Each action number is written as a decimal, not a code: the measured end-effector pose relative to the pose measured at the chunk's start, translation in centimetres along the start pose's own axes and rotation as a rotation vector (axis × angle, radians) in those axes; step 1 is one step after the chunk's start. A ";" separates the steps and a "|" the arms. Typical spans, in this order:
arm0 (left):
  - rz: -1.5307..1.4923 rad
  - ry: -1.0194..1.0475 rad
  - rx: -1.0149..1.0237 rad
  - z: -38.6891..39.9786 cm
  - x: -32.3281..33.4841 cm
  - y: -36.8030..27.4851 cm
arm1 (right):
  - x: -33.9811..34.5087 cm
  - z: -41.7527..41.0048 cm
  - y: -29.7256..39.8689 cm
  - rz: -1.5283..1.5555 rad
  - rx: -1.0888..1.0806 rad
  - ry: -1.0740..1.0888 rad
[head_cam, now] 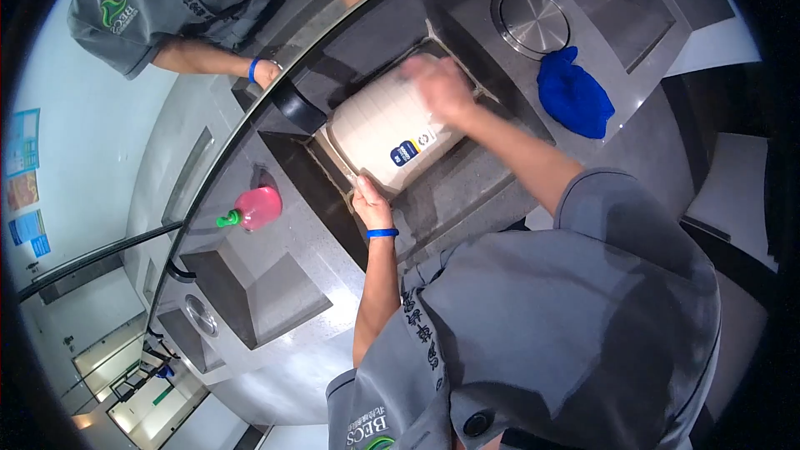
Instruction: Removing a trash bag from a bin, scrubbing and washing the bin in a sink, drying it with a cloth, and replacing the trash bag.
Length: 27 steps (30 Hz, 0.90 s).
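A large whitish plastic container with a small blue and yellow label lies on its side in a dark stone sink basin. My left hand, with a blue wristband, grips its near lower-left rim, thumb on top. Over the container's upper right part lies my right hand, blurred, its palm down; whether it presses on the surface or hovers is unclear. A black curved faucet reaches from the mirror side towards the container's left end.
A blue cloth lies right of the basin, beside a round metal lid. On the counter at left stands a pink bottle with a green pump. More basins lie on both sides; a mirror borders the counter.
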<state>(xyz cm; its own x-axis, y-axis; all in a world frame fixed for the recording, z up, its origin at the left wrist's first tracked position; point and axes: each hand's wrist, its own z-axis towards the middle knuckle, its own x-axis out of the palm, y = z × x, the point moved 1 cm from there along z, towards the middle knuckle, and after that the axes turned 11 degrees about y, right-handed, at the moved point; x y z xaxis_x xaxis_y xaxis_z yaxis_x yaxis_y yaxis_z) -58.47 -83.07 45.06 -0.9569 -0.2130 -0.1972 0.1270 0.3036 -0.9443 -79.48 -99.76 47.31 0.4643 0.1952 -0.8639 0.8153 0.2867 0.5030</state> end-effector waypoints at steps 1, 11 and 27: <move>-0.035 -0.008 -0.014 0.3 0.3 -0.5 | -0.1 0.6 -3.6 0.008 -0.022 -0.221; -0.065 -0.034 0.128 -0.6 0.9 -1.0 | 4.9 -9.2 11.0 0.154 -0.538 -0.177; -0.696 0.276 -0.244 5.4 -2.7 -7.1 | -1.0 -0.9 -0.4 -0.007 -0.113 -0.093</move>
<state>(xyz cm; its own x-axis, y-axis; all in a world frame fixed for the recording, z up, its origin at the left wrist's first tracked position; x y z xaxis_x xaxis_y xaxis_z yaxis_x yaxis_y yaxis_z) -55.36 -89.67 50.83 -0.8295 -0.2002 0.5213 -0.5558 0.3872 -0.7357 -80.54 -99.23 47.99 0.4932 0.1064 -0.8634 0.7771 0.3921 0.4923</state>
